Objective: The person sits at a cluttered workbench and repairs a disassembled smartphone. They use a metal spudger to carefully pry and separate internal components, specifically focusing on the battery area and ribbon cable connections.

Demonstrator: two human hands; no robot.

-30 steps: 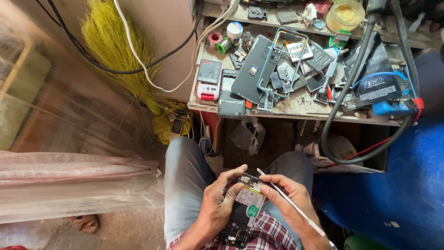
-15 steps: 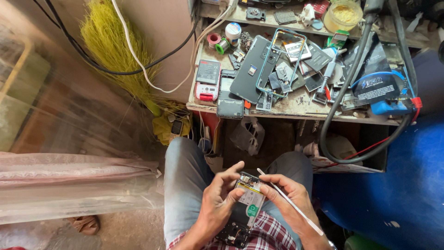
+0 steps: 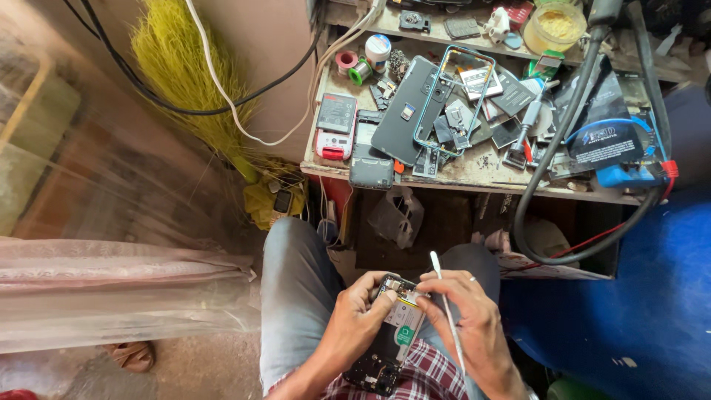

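Opened phone [image 3: 391, 333] over the lap, left hand [image 3: 354, 326] with its grip closed on the phone's left edge, right hand [image 3: 474, 326] pinching its top corner, white tool [image 3: 446, 311] held along the fingers, beyond the knees a cluttered bench [image 3: 474, 174], yellow broom [image 3: 185, 81] left.

Worn wooden workbench [image 3: 474, 174]; denim jeans [image 3: 296, 289]; glossy plastic sheeting [image 3: 111, 289].

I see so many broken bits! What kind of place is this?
Probably a small phone repair shop. A cluttered wooden workbench holds loose phone parts and a teal phone frame, and the left hand and right hand hold an opened black phone.
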